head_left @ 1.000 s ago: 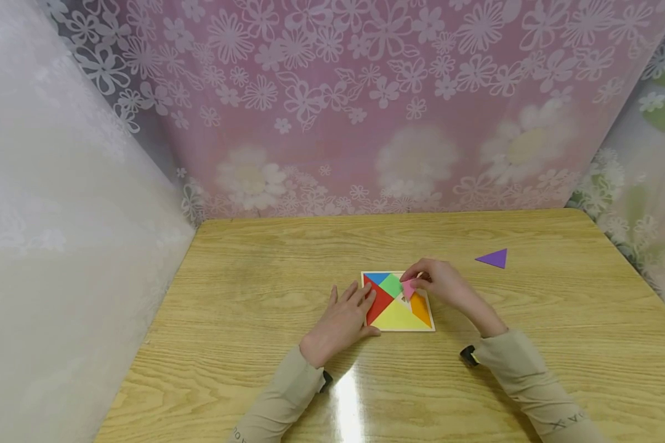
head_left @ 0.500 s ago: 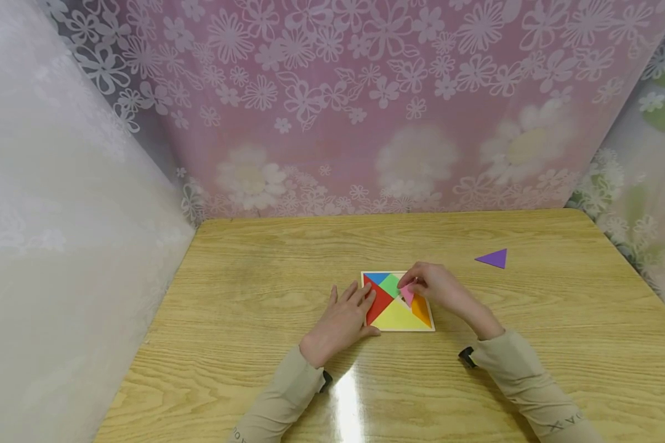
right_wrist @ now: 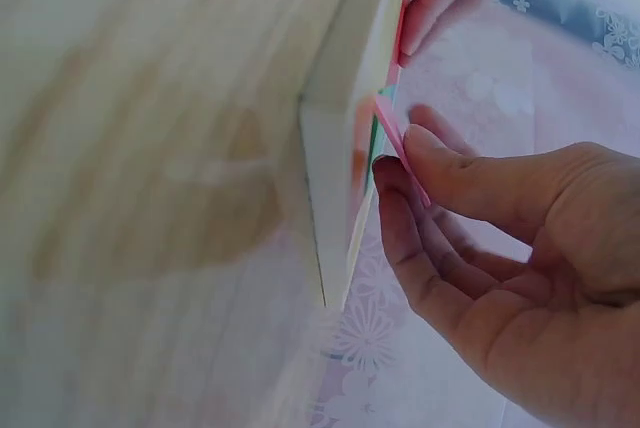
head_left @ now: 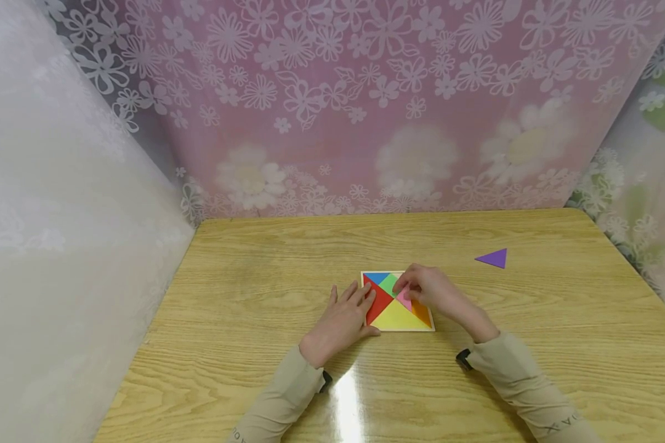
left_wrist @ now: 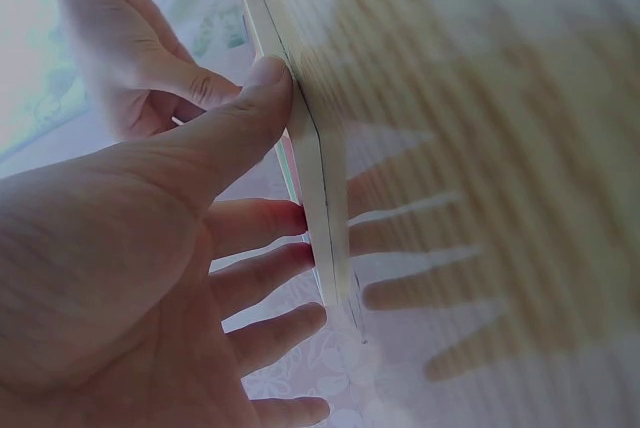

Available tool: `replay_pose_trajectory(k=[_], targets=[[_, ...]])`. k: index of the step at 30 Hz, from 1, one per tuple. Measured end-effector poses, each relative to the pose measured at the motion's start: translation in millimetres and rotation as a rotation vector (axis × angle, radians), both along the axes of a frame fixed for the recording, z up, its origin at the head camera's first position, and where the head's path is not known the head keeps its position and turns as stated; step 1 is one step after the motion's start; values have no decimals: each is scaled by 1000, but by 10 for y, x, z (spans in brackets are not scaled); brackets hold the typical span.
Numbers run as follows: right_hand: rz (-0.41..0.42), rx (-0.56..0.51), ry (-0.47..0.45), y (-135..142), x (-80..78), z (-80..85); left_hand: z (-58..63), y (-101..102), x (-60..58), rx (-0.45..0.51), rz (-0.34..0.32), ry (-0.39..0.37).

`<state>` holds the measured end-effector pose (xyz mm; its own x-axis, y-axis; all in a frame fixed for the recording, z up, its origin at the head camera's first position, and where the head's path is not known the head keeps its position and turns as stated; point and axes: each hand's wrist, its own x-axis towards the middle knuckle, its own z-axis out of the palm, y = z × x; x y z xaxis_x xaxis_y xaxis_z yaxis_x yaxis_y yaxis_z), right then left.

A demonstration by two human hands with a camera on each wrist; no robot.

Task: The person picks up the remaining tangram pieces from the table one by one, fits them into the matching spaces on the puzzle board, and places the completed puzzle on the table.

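A square tangram tray [head_left: 401, 331] lies on the table in the head view, holding a red triangle [head_left: 381, 304], a yellow triangle [head_left: 399, 318], a blue triangle [head_left: 374, 277], a green piece [head_left: 386, 285] and an orange piece [head_left: 421, 314]. My left hand [head_left: 340, 317] rests on its left side, fingers spread and thumb at the near edge. Between thumb and fingers, my right hand [head_left: 433, 290] pinches a pink triangle [head_left: 404, 299] over the tray. In the right wrist view that pink triangle [right_wrist: 403, 153] tilts up from the tray. My right hand hides the tray's upper right corner.
A purple triangle [head_left: 493, 258] lies on the wooden table [head_left: 255, 277], right of and beyond the tray. Floral curtains [head_left: 332, 154] rise behind the table's far edge and along both sides.
My right hand has moved slightly left and toward me, bringing the pink triangle lower, over the gap between the green, yellow and orange pieces. The left hand stays in place.
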<state>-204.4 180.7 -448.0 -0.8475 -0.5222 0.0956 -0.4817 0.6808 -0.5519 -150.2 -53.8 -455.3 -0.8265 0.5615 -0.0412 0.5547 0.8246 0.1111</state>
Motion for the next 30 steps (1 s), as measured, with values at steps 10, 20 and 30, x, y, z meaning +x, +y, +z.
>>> replay_pose_trajectory(k=[10,20,30], targets=[[-108,-36,-117,-46,-1,20,-3,2,-2,7,7,-14],[-112,24,-98,-46,-51,31,-2,5,1,8,7,-10],[-90,62,-48,-30,-84,29,2,12,0,5,11,-12]])
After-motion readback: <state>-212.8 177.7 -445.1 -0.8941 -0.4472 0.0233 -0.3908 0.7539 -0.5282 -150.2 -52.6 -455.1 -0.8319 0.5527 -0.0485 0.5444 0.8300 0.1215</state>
